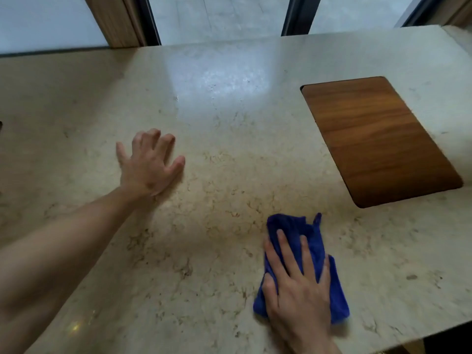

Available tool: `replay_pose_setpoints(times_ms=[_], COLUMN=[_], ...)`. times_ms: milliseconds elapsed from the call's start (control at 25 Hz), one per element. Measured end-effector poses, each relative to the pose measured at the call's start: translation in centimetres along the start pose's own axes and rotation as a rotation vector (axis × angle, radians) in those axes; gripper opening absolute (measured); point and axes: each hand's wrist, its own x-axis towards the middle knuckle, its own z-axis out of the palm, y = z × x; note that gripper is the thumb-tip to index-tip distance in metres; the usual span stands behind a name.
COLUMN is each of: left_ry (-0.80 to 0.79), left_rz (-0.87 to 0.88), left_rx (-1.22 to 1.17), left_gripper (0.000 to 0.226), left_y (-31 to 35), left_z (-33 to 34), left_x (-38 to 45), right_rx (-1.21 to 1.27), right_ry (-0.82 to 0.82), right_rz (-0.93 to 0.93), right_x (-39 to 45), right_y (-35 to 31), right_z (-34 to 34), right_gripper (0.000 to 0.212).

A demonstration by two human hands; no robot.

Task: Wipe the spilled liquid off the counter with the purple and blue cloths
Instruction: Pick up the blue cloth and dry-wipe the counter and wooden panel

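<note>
A folded blue cloth (293, 226) lies flat on the beige marble counter (217, 200), near its front edge on the right. My right hand (298, 284) presses down on the cloth with fingers spread, covering its middle. My left hand (150, 164) rests palm down on the bare counter to the left, fingers apart, holding nothing. No purple cloth is in view. I cannot make out any spilled liquid; a bright reflection shows on the counter at the back middle.
A brown wooden panel (378, 139) is set flush into the counter at the right. Behind the counter stand dark window frames (293, 16) and a wooden post (115, 19). The counter's front edge runs at the lower right.
</note>
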Motion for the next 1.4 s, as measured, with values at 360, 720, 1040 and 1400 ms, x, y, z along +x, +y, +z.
replay_pose_setpoints(times_ms=[360,720,1040,1400], left_ry=[-0.114,-0.055,-0.113,-0.083], left_rz=[-0.076,-0.027,-0.065,-0.108], left_rx=[0.049,0.093,0.114,0.036], left_gripper=[0.076,0.078,0.076,0.075], left_y=[0.4,0.1,0.0,-0.1], left_z=[-0.2,0.4,0.4,0.4], left_x=[0.0,0.1,0.2,0.7], right_rx=[0.065,0.044,-0.034,0.096], right_ry=[-0.028,-0.093,-0.169,-0.044], right_rz=[0.0,-0.155,-0.562,-0.375], right_x=[32.6,59.5,53.0,23.6], right_y=[-4.8,-11.0,-13.0,-6.2], right_z=[-1.4,-3.3,-3.3,-1.2], right_gripper=[0.061,0.057,0.057,0.07])
